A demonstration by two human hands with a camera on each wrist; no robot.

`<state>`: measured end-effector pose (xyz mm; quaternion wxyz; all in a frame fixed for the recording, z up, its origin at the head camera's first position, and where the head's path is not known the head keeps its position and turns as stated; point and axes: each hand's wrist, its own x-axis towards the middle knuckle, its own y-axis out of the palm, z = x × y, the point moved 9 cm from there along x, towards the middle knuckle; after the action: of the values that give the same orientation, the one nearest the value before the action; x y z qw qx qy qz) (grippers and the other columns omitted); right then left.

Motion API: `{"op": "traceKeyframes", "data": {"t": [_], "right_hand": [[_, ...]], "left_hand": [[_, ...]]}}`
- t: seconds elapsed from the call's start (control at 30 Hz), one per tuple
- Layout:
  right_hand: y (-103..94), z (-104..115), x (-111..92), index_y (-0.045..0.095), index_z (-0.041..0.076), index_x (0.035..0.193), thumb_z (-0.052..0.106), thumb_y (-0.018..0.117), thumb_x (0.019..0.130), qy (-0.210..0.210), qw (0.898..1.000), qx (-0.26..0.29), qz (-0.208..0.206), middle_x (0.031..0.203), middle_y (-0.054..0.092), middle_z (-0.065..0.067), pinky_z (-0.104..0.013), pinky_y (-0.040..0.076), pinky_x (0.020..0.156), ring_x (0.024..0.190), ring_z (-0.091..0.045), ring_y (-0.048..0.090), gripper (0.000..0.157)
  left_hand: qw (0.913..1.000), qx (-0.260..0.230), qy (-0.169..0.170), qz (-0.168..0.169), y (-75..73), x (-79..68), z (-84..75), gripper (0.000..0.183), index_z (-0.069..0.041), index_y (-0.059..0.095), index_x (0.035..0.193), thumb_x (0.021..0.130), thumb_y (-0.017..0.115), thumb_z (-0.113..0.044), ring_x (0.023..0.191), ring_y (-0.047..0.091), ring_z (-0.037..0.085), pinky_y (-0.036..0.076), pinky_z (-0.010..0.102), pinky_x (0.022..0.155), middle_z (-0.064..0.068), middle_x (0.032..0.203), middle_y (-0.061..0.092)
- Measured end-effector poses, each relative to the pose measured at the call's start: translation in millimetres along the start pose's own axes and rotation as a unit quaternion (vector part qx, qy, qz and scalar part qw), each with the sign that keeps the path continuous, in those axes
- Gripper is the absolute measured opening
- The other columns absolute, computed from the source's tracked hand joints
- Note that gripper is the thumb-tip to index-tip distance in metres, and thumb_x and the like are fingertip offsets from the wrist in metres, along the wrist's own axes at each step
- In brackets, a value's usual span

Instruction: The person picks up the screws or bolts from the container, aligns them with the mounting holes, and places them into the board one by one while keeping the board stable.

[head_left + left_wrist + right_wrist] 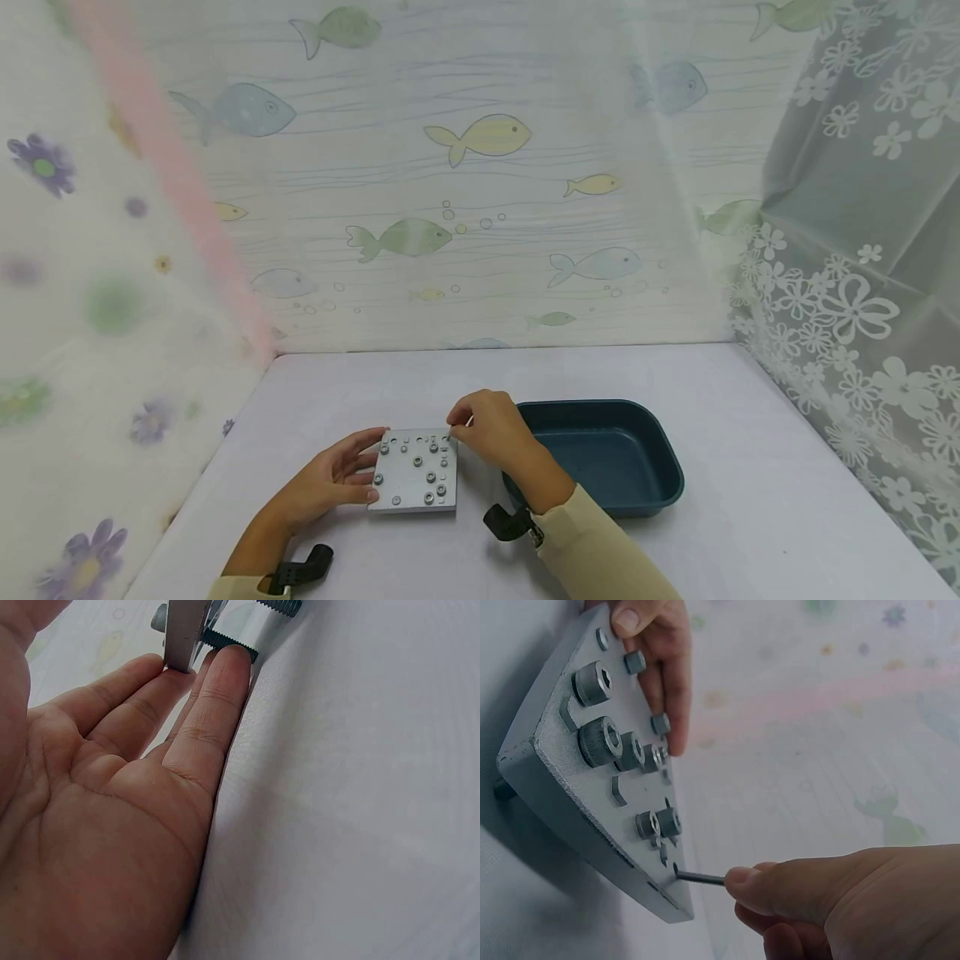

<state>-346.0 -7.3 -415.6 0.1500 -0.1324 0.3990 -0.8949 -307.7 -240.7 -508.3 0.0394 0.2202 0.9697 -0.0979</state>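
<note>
A silver metal plate carries several socket-head bolts in its top face, along with round holes and elongated slots. My left hand holds it by the left side, the thumb at the near corner and the other fingers spread along the edge. Threaded bolt shanks stick out beneath the plate, near those fingertips. At the far right corner, my right hand pinches a thin metal pin between thumb and fingers. The pin's free end is at a small hole; its depth inside cannot be told.
A dark teal tub stands right of the plate, partly behind my right forearm. White table surface surrounds both. Curtains printed with fish and flowers hang behind and at the sides.
</note>
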Motion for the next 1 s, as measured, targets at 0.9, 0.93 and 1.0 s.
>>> {"op": "traceKeyframes", "data": {"t": [0.9, 0.93, 1.0], "right_hand": [[-3.5, -1.8, 0.1, 0.082, 0.017, 0.100, 0.014, 0.075, 0.093, 0.001, 1.000, 0.002, -0.012, 0.088, 0.072, 0.009, -0.026, 0.053, 0.067, 0.081, -0.009, 0.060, 0.010], [-3.4, -1.5, 0.3, 0.082, 0.016, 0.100, 0.013, 0.075, 0.093, 0.000, 1.000, 0.003, -0.012, 0.088, 0.072, 0.009, -0.026, 0.053, 0.068, 0.081, -0.009, 0.060, 0.010], [-2.9, -1.2, 1.0, 0.082, 0.016, 0.101, 0.014, 0.074, 0.094, -0.002, 1.000, 0.004, -0.011, 0.089, 0.072, 0.009, -0.025, 0.053, 0.068, 0.082, -0.009, 0.061, 0.011]], "left_hand": [[0.9999, -0.004, -0.010, -0.006, 0.4, -2.2, 0.2, 0.097, -0.020, 0.035, 0.161, 0.080, 0.087, -0.007, 0.146, 0.047, 0.036, 0.053, 0.024, 0.106, 0.011, 0.166, 0.036], [0.9999, -0.006, -0.009, -0.006, 0.4, -2.2, -0.1, 0.097, -0.020, 0.035, 0.161, 0.080, 0.087, -0.007, 0.146, 0.047, 0.036, 0.053, 0.024, 0.106, 0.012, 0.166, 0.036], [0.9999, -0.008, -0.007, -0.005, 0.3, -2.3, -0.6, 0.097, -0.020, 0.035, 0.161, 0.080, 0.086, -0.006, 0.145, 0.047, 0.037, 0.053, 0.025, 0.106, 0.012, 0.166, 0.036]]}}
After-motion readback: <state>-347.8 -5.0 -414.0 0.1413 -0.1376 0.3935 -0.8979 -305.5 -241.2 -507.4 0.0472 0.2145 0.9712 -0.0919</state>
